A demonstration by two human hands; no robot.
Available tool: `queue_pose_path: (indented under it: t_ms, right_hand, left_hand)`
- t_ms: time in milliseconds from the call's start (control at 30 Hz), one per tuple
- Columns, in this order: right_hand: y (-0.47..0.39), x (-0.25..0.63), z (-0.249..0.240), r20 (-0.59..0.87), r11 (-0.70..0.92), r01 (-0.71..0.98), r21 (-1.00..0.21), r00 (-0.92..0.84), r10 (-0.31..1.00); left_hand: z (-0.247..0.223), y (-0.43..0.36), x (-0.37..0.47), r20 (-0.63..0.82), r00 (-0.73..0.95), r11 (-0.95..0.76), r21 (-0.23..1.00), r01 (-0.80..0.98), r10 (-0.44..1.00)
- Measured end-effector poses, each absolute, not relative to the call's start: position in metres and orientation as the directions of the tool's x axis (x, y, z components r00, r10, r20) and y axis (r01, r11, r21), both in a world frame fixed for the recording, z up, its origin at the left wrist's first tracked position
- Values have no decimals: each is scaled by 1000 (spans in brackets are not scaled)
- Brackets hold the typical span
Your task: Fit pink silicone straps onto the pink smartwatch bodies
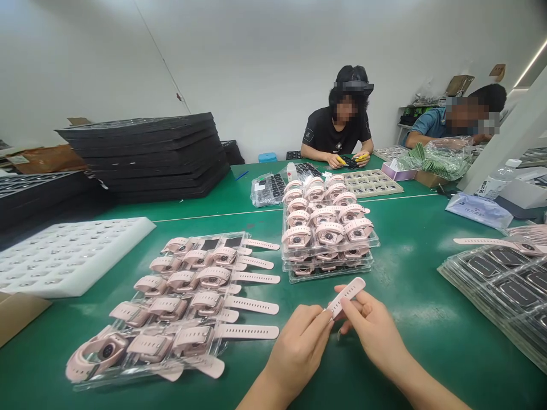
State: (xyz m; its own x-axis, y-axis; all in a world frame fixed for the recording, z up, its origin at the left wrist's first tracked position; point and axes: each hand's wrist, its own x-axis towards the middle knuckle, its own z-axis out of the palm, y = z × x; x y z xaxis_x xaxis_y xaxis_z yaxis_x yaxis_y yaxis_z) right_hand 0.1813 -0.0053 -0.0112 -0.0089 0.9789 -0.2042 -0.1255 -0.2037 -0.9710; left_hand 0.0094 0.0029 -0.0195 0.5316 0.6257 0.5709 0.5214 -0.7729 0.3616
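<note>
A pale pink watch strap (348, 296) with a row of slots is pinched between both hands above the green table. My left hand (301, 344) is closed around its lower end, and a watch body, if there is one, is hidden by the fingers. Higher up, my right hand (374, 324) grips the strap between thumb and fingers. To the left lies a clear plastic tray (145, 370) filled with pink smartwatches (168, 307), several straps sticking out to its right. Beyond my hands stands a stack of clear trays (294, 277) holding more pink smartwatches (329, 233).
A white foam tray (119, 239) lies left, with stacked black foam trays (158, 159) behind. At the right are clear trays of dark-faced watches (513, 290), a tissue pack (478, 210) and a bottle (498, 179). Two co-workers (337, 134) sit across the table.
</note>
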Motion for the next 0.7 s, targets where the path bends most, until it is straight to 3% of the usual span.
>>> queue_pose_path:
  t_ms: [133, 200, 267, 333, 367, 467, 567, 700]
  right_hand:
    - [-6, 180, -14, -200, -199, -88, -976, -7, 980]
    - [-7, 181, -13, -191, -191, -28, -981, -14, 982]
    - [-8, 184, -9, -150, -147, 47, -988, -71, 986]
    - [-9, 186, -6, -91, -71, 133, -989, -154, 984]
    - [-10, 186, -4, -59, -24, 180, -983, -190, 980]
    - [-12, 185, -2, 33, 98, 303, -948, -213, 976]
    - [-14, 182, -2, 74, 134, 365, -921, -172, 982]
    - [-15, 180, -3, 97, 148, 416, -898, -139, 985]
  left_hand:
    - [-15, 3, 9, 563, 551, -781, 346, 520, 616]
    - [-14, 2, 9, 556, 522, -760, 411, 503, 647]
    - [-14, 2, 11, 472, 418, -628, 639, 445, 776]
    - [-15, 3, 14, 230, 285, -308, 914, 265, 930]
    - [-16, 4, 16, 83, 246, -120, 983, 136, 966]
    - [-17, 6, 21, -158, 250, 208, 960, -189, 955]
    - [-18, 6, 24, -186, 255, 263, 913, -312, 949]
    - [-19, 6, 25, -195, 245, 273, 900, -341, 950]
